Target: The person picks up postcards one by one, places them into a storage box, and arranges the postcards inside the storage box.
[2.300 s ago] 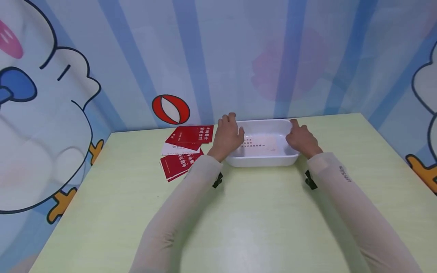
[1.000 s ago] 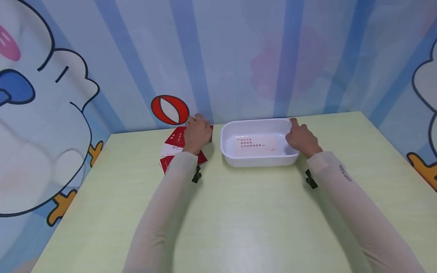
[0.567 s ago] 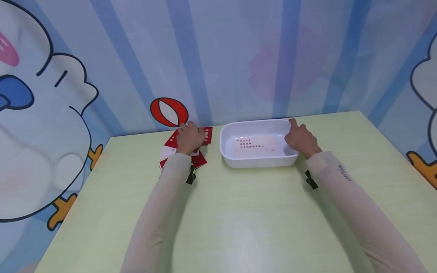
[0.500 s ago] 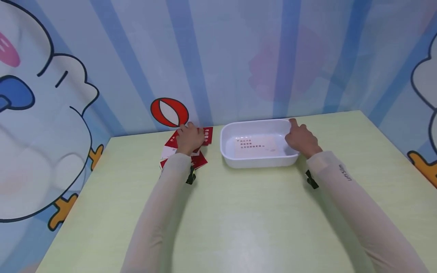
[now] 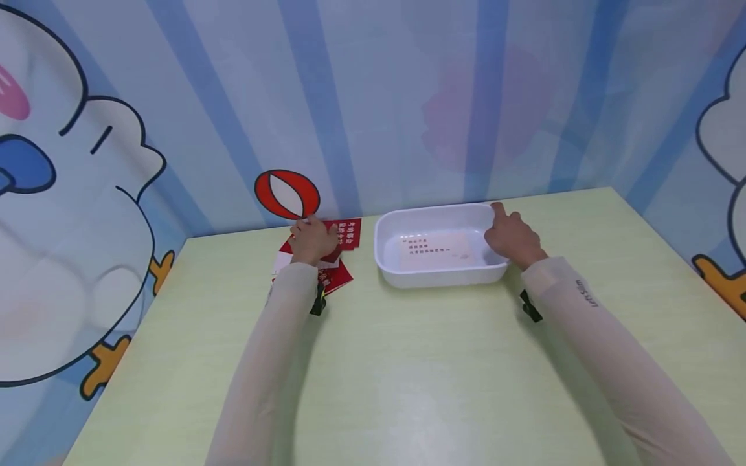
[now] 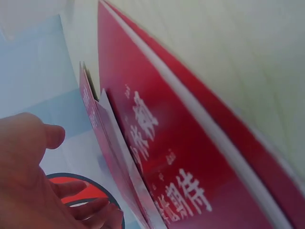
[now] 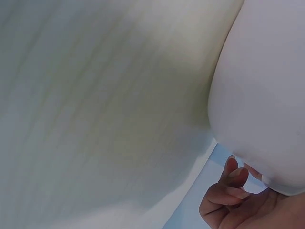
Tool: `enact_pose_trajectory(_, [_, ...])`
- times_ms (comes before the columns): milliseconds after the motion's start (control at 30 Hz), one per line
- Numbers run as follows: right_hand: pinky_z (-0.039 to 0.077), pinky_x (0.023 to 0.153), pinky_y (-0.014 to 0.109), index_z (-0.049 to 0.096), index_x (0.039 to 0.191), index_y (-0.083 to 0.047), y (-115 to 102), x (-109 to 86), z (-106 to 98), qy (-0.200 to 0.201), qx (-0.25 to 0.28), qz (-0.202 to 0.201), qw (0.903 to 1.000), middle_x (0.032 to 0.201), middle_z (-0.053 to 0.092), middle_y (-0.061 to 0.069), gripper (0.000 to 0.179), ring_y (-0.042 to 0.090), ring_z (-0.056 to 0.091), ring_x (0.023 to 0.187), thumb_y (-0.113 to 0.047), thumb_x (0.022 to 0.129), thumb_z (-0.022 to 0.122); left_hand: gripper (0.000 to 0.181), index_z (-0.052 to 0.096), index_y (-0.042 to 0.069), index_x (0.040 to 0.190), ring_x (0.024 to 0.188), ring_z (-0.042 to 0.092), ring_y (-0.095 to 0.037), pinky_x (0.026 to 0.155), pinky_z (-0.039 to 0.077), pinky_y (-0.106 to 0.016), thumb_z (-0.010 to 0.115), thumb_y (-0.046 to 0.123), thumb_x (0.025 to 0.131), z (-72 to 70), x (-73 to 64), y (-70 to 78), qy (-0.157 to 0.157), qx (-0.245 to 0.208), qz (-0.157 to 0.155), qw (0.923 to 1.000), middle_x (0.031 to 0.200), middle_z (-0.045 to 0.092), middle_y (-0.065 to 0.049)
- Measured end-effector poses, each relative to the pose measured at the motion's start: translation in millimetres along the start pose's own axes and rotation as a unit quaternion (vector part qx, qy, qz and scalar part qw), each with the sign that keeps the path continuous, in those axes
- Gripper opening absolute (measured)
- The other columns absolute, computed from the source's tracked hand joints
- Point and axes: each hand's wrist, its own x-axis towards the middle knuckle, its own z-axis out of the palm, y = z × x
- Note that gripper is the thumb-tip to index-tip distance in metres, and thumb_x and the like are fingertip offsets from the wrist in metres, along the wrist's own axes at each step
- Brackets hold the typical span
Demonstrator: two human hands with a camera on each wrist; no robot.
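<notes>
Fingers of left hand are loosely spread over rectangular red paper cards, centre-left. Right hand pinches the oblong white plastic tray.

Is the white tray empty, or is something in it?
Not empty: a pale card with printed writing lies inside the white tray, face up on its bottom.

Head view bright; pale glare on table, soft shadows beside sleeves; 2 wrist views hazy, slightly blurred.

Arms outstretched, apart; left hand relaxed, right hand gripping
</notes>
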Motion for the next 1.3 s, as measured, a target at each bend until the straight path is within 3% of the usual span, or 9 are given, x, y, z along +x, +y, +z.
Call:
enact_pose_trajectory(233, [0.046,0.095,0.063,0.010,0.156,-0.003,0,-0.4,0,0.002,0.007,0.004,1.0000,0.142,0.035,0.037,0.065,0.049,0.050,0.120,-0.019,0.097,0.032,0.075,0.018,-0.007,0.149,0.142,0.025,-0.045,0.120,0.025,-0.059,0.050,0.039,0.099,1.4,-3.7,0.5,-0.037,-0.010,-0.022,0.9990,0.150,0.027,-0.031])
enact_pose_trajectory(700, [0.046,0.096,0.063,0.011,0.156,-0.003,1,1.7,4,0.009,0.008,0.005,0.9999,0.142,0.036,0.037,0.063,0.049,0.050,0.121,-0.019,0.098,0.032,0.081,0.018,-0.006,0.150,0.142,0.024,-0.044,0.119,0.025,-0.059,0.052,0.046,0.098,5.4,-2.9,-2.3,-0.043,0.032,-0.044,0.9976,0.150,0.027,-0.031])
enact_pose_trajectory(1067, [0.047,0.095,0.062,0.011,0.156,-0.003,0,3.1,4,0.018,0.004,0.003,0.9998,0.141,0.036,0.037,0.063,0.048,0.051,0.119,-0.019,0.098,0.031,0.086,0.022,-0.007,0.148,0.140,0.029,-0.043,0.116,0.032,-0.060,0.063,0.046,0.093,11.5,2.8,-3.7,0.001,0.056,-0.061,0.9966,0.147,0.032,-0.031])
enact_pose_trajectory(1300, [0.047,0.096,0.062,0.011,0.156,-0.003,2,4.3,5,0.016,0.003,0.006,0.9998,0.142,0.036,0.037,0.063,0.048,0.051,0.119,-0.019,0.099,0.031,0.089,0.025,-0.007,0.147,0.139,0.031,-0.045,0.113,0.037,-0.059,0.068,0.044,0.090,6.1,0.9,-3.9,-0.010,0.051,-0.051,0.9973,0.148,0.034,-0.032])
